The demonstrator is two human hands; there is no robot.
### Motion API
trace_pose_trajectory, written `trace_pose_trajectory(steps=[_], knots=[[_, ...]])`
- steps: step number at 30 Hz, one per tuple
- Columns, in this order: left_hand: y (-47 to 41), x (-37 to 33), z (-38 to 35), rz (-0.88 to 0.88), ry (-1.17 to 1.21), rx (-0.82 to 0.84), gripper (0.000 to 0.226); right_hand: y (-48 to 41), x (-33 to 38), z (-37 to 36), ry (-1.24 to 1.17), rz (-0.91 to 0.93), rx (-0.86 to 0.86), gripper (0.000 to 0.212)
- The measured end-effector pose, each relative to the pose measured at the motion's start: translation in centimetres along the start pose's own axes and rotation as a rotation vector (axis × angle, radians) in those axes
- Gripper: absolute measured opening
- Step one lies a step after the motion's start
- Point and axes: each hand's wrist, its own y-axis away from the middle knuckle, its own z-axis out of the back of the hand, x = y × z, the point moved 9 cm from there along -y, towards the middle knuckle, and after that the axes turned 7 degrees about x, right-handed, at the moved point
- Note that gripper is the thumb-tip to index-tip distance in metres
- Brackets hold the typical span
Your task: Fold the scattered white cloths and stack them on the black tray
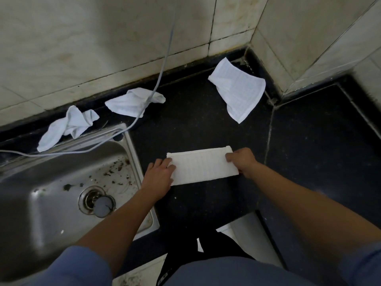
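1. Stainless steel sink (51,182) holds dark specks and a round metal drain (97,200); a thin grey cable (162,69) crosses its rim.
2. Behind it lie a twisted white cloth (68,125) and a crumpled white cloth (132,104), against the white tiled wall (82,38).
3. On the black stone counter (185,124), left hand (159,175) lies straight-fingered on the folded white rectangular cloth (202,166)'s left end; right hand (242,162) pinches its right end.
4. A flat white cloth (239,89) lies near the back corner.

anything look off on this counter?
A grey cable lies across the crumpled cloth by the wall and over the sink rim; lifting that cloth could snag it. Dark debris speckles the sink basin. No tray is in view.
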Motion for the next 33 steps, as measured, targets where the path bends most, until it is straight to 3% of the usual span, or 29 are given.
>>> trace_pose_trajectory(steps=[2, 5, 9, 20, 23, 25, 27, 29, 33], knots=[[4.4, 6.0, -0.1, 0.183, 0.102, -0.074, 0.052, 2.3, 5.6, -5.8, -0.038, 0.101, 0.143, 0.014], [5.0, 6.6, 0.0, 0.198, 0.188, -0.173, 0.05, 3.7, 7.8, -6.9, -0.008, 0.194, 0.201, 0.008], [5.7, 6.8, 0.2, 0.193, 0.291, -0.211, 0.043, 4.5, 9.1, -10.0, 0.118, 0.312, 0.224, 0.023], [7.7, 8.3, -0.6, 0.198, 0.403, -0.264, 0.031, 3.3, 8.2, -18.6, 0.536, 0.307, 0.222, 0.044], [7.1, 8.2, -0.5, 0.196, 0.42, -0.264, 0.031, 3.3, 8.1, -18.5, 0.521, 0.351, 0.26, 0.039], [6.4, 7.3, 0.0, 0.157, 0.406, -0.266, 0.031, 3.8, 8.8, -16.8, 0.56, 0.485, 0.218, 0.028], [5.1, 5.2, 0.9, 0.067, 0.341, -0.252, 0.036, 4.9, 9.9, -14.2, 0.728, 0.727, 0.058, 0.026], [3.5, 2.7, 1.1, -0.008, 0.24, -0.173, 0.047, 5.8, 9.7, -12.9, 0.946, 0.923, -0.042, 0.038], [1.0, 0.9, -0.7, -0.005, 0.094, 0.042, 0.067, 4.2, 5.4, -13.3, 1.345, 0.823, 0.103, 0.07]])
